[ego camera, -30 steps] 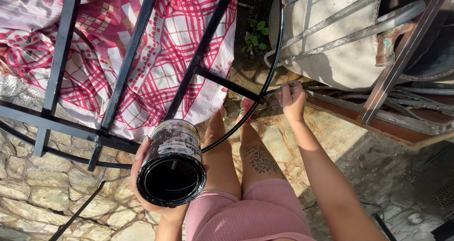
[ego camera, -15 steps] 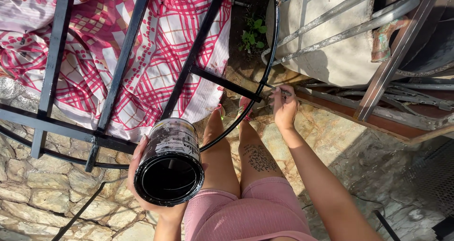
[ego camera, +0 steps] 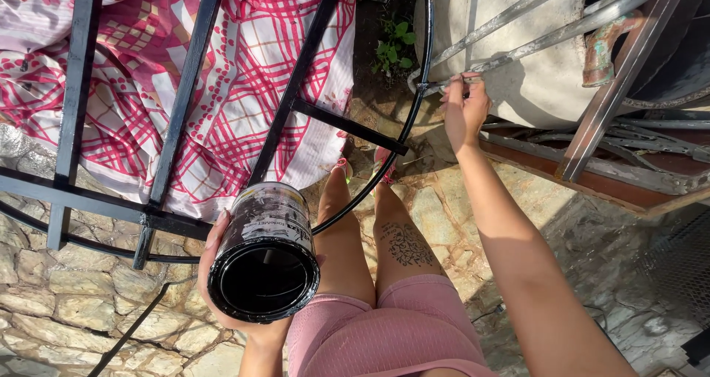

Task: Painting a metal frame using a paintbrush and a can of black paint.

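My left hand (ego camera: 219, 272) grips an open black paint can (ego camera: 265, 255) from below, its mouth facing me and its inside dark. The can sits in front of a black metal frame (ego camera: 177, 118) with straight bars and a thin curved rim (ego camera: 414, 103). My right hand (ego camera: 464, 112) reaches far forward with its fingers closed on a thin small brush (ego camera: 452, 82), whose tip meets the curved rim near its upper end. My legs in pink shorts stand between the two arms.
A red and white checked cloth (ego camera: 244, 59) lies under the frame on stone paving (ego camera: 81, 303). A large pale rounded tank (ego camera: 518, 44) and rusty metal bars (ego camera: 614, 88) crowd the right side. Small green plants (ego camera: 396, 45) grow by the tank.
My right hand with the brush has moved farther up along the curved rim. The can in my left hand has stayed about where it was.
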